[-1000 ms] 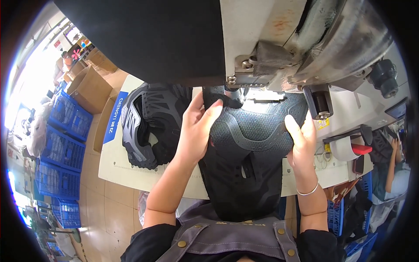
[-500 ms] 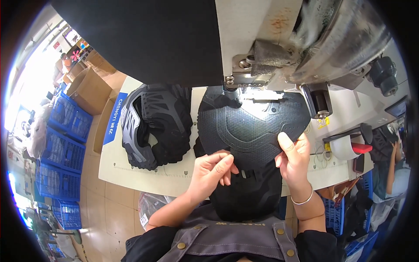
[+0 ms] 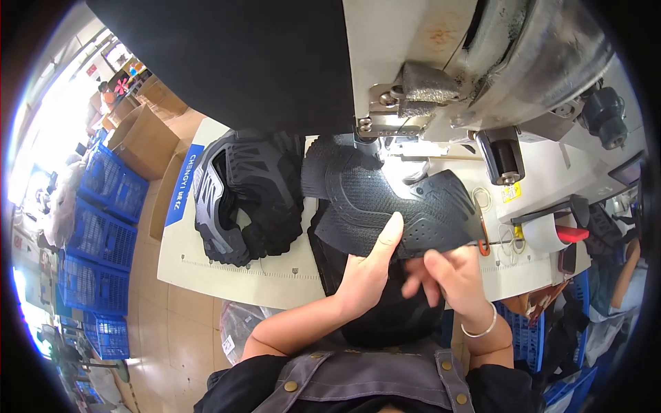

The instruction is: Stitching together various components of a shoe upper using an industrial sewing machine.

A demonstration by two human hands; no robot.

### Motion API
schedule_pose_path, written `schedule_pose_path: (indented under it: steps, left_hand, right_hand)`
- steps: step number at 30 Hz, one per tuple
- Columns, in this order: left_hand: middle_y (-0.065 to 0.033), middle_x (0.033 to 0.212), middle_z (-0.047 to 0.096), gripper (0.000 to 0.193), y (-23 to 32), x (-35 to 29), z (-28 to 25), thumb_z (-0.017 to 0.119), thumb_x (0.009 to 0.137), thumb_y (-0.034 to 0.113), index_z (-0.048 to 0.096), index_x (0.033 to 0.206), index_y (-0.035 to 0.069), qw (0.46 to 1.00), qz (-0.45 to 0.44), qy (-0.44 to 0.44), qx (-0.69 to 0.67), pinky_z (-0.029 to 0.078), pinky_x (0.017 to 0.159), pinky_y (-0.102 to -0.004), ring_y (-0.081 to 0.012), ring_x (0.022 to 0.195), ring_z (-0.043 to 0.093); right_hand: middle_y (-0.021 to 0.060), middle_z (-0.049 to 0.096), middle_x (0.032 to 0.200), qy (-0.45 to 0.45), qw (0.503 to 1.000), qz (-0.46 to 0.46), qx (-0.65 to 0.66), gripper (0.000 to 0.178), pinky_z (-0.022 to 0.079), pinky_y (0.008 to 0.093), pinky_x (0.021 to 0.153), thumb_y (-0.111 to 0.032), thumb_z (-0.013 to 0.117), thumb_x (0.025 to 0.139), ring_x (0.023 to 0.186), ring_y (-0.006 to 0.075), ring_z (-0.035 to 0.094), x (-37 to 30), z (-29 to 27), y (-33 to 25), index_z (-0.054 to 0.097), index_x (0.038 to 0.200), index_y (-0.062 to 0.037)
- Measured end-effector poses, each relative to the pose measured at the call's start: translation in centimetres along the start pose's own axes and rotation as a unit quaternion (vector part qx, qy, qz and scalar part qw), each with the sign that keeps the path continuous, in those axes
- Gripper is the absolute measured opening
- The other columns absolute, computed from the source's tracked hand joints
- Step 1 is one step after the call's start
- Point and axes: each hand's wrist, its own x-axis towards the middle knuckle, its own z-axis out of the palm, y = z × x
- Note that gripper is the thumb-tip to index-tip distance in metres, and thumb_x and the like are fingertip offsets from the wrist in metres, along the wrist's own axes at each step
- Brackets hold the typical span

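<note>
A black textured shoe-upper panel point(image 3: 385, 203) lies under the head of a sewing machine point(image 3: 441, 76), tilted, with its near edge lifted. My left hand point(image 3: 368, 265) pinches that near edge, thumb up on the textured face. Just right of it, my right hand point(image 3: 447, 275) sits at the same edge with fingers blurred and curled under the panel; a bangle is on its wrist. More black material point(image 3: 392, 310) hangs below the hands toward my lap.
A stack of black and grey shoe uppers point(image 3: 241, 199) rests on the white work table point(image 3: 227, 268) to the left. Blue crates point(image 3: 96, 241) and cardboard boxes point(image 3: 141, 141) stand on the floor at left. A red-handled tool point(image 3: 571, 234) lies at right.
Both hands have drawn back from the far sides of the panel to its near edge and come together. The panel has turned and its near edge has lifted.
</note>
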Motion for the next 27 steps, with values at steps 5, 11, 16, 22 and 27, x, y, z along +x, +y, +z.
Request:
schedule_pose_path:
  steps: [5, 11, 16, 22, 27]
  left_hand:
    - [-0.0016, 0.106, 0.055, 0.028, 0.0, 0.1, -0.9, 0.047, 0.09, 0.018, 0.054, 0.108, -0.002, 0.999, 0.048, 0.014, 0.023, 0.037, 0.087, -0.025, -0.0091, 0.096, 0.049]
    - [-0.0015, 0.104, 0.055, 0.024, 0.5, 0.3, -1.0, 0.05, 0.088, 0.015, 0.055, 0.105, -0.002, 0.999, 0.028, 0.028, -0.012, 0.037, 0.087, -0.0253, -0.0092, 0.095, 0.049]
    - [-0.0006, 0.098, 0.054, 0.02, 1.5, 0.9, -1.2, 0.052, 0.087, 0.012, 0.054, 0.102, -0.001, 0.99, 0.125, 0.027, 0.067, 0.038, 0.083, -0.0246, -0.0093, 0.089, 0.049]
    - [0.0002, 0.093, 0.054, 0.017, 1.6, 1.5, -1.3, 0.053, 0.085, 0.01, 0.054, 0.098, -0.001, 0.982, 0.165, 0.037, 0.08, 0.039, 0.078, -0.0232, -0.0088, 0.085, 0.048]
    - [0.0005, 0.091, 0.055, 0.014, 2.1, 1.7, -1.9, 0.053, 0.085, 0.009, 0.055, 0.096, 0.0, 0.935, 0.246, 0.023, 0.256, 0.039, 0.077, -0.0226, -0.0084, 0.083, 0.049]
  right_hand:
    - [0.0086, 0.061, 0.077, 0.103, 0.941, -0.297, -0.124, 0.019, 0.041, 0.0179, 0.056, -0.011, 0.048, 0.086, 0.062, 0.0083, 0.054, -0.8, -3.2, -1.4, 0.057, 0.097, 0.0005]
    - [0.0079, 0.054, 0.1, 0.103, 0.958, -0.161, -0.212, 0.023, 0.04, 0.0232, 0.078, -0.009, 0.054, 0.083, 0.088, 0.0104, 0.051, 5.5, -7.1, -2.3, 0.053, 0.103, 0.0014]
    - [-0.0041, 0.052, 0.074, 0.157, 0.947, -0.242, -0.142, 0.019, 0.034, 0.0139, 0.06, -0.006, 0.056, 0.082, 0.065, 0.0007, 0.044, 5.0, -5.7, -3.7, 0.056, 0.099, 0.0016]
    - [-0.0067, 0.051, 0.069, 0.172, 0.931, -0.264, -0.184, 0.015, 0.029, 0.0125, 0.054, -0.004, 0.056, 0.081, 0.059, -0.002, 0.039, 5.5, -5.5, -4.1, 0.058, 0.095, 0.0003]
    - [-0.0038, 0.056, 0.08, 0.179, 0.929, -0.275, -0.17, 0.014, 0.036, 0.0134, 0.062, -0.003, 0.055, 0.081, 0.069, -0.0005, 0.046, 5.8, -5.3, -3.9, 0.058, 0.094, 0.0002]
